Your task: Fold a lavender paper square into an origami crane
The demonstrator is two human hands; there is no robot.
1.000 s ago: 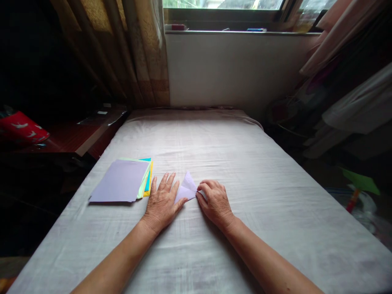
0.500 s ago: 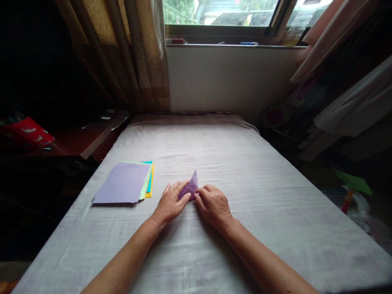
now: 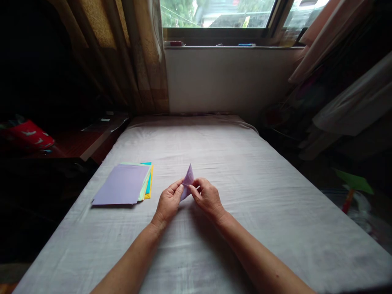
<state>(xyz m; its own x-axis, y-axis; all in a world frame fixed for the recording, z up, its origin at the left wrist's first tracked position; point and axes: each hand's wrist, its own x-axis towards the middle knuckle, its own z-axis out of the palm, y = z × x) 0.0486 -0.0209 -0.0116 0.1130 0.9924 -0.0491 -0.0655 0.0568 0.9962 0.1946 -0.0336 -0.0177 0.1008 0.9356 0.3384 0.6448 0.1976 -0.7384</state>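
Observation:
A small folded piece of purple paper [image 3: 189, 175] is held between my two hands, its pointed tip facing away from me. My left hand [image 3: 170, 201] pinches its left side, thumb on top and the fingers behind. On the right side, my right hand [image 3: 208, 198] grips the paper between thumb and bent index finger. Parts of the folds are hidden behind my fingers. To the left of my hands lies a stack of coloured paper sheets [image 3: 121, 183], purple on top, with green, blue and yellow edges showing at its right.
Beneath everything is a flat surface covered with a pale cloth [image 3: 245, 163]. A dark wooden table [image 3: 76, 147] with a red container [image 3: 29, 134] stands at the left. Clothes [image 3: 355, 98] hang at the right, above a green item [image 3: 353, 181]. A window is ahead.
Both hands have lifted the folded paper off the cloth and shifted slightly left. My left hand went from pressing flat on it to pinching it; the paper now looks narrower and tilted up.

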